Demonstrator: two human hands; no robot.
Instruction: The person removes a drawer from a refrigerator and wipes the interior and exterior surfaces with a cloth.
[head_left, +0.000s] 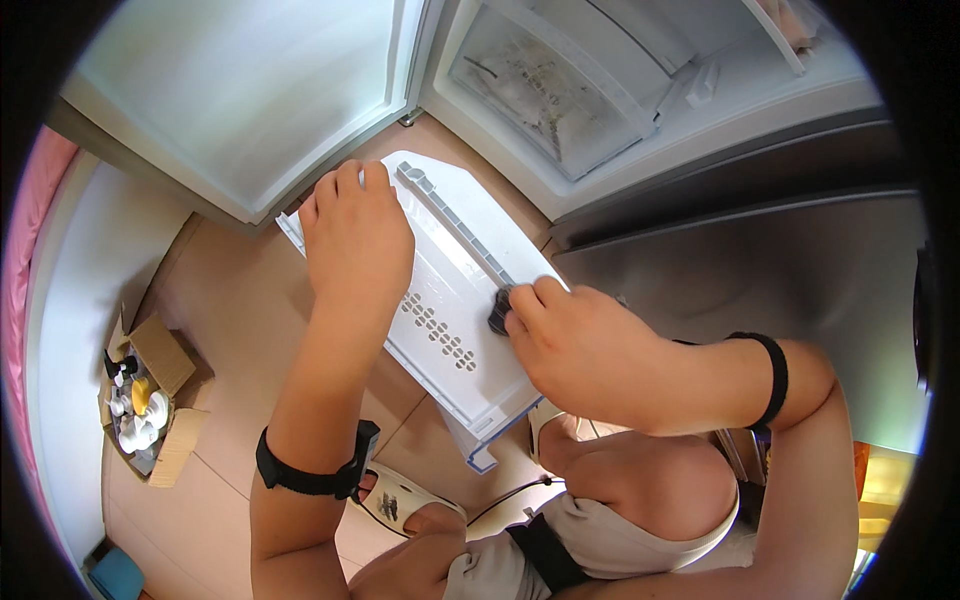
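A white plastic freezer drawer (457, 277) is tilted in front of me above the tiled floor, one side facing up. That side has a ribbed grey rail (457, 221) and a row of flower-shaped vent holes (439, 330). My left hand (356, 232) grips the drawer's far left edge, its fingertips curled over and partly hidden. In my right hand (574, 337) a dark cloth or scrubbing pad (500, 310) is pinched against the drawer's surface, near the lower end of the rail. A clear edge with a blue tint shows at the drawer's near end.
The refrigerator door (247, 97) stands open at the left. Inside the freezer compartment, a clear-fronted drawer (540, 90) shows dark residue or frost. A grey appliance panel (750, 292) borders the right. An open cardboard box (161, 352) of pump bottles sits on the floor tiles (225, 300).
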